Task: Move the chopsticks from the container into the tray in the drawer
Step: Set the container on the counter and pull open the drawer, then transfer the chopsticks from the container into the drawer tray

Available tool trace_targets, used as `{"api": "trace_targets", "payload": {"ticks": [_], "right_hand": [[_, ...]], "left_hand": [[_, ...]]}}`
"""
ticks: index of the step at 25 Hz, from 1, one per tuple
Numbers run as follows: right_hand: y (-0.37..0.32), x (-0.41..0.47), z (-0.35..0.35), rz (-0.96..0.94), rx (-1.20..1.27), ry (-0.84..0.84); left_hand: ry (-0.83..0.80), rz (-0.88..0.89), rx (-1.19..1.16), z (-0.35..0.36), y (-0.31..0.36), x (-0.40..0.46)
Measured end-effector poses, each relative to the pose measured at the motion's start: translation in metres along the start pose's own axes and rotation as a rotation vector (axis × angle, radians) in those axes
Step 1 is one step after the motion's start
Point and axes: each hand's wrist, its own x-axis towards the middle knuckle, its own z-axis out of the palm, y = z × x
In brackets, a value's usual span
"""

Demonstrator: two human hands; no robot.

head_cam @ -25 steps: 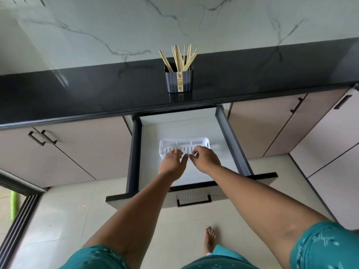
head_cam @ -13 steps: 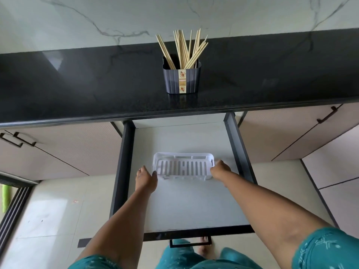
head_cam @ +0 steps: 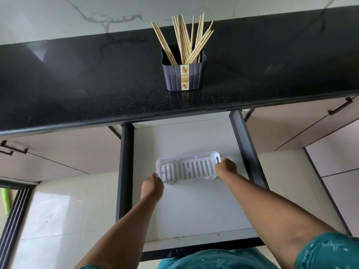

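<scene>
Head view: left hand [head_cam: 152, 186] and right hand [head_cam: 226, 167] clamp the tray [head_cam: 187, 167]; chopsticks [head_cam: 184, 39] stand in the container [head_cam: 183, 77].

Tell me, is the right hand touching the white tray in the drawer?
Touching. The head view shows the right hand gripping the tray at its right end.

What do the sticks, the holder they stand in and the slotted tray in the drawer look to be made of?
The chopsticks look like bare bamboo or wood: pale, matte, thin. Their container seems moulded plastic, dark grey and ribbed, with a flowered label strip. The tray appears to be white plastic with a slight sheen and moulded slots.
</scene>
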Motion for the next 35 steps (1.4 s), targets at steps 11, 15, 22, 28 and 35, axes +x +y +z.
{"api": "trace_targets", "payload": {"ticks": [11, 15, 22, 28, 35], "right_hand": [[-0.110, -0.038, -0.086, -0.383, 0.568, 0.664], [-0.196, -0.028, -0.166, -0.487, 0.692, 0.564], [-0.276, 0.027, -0.229, -0.315, 0.614, 0.109], [-0.293, 0.064, -0.222, -0.316, 0.636, 0.222], [-0.306, 0.061, -0.234, -0.365, 0.713, 0.393]], "left_hand": [[0.491, 0.643, -0.108, -0.103, 0.145, 0.022], [0.610, 0.824, -0.111, -0.173, 0.233, 0.059], [0.402, 0.779, -0.075, -0.199, 0.282, 0.129], [0.363, 0.709, -0.134, -0.190, 0.293, 0.155], [0.313, 0.825, -0.066, -0.187, 0.286, 0.154]]}}
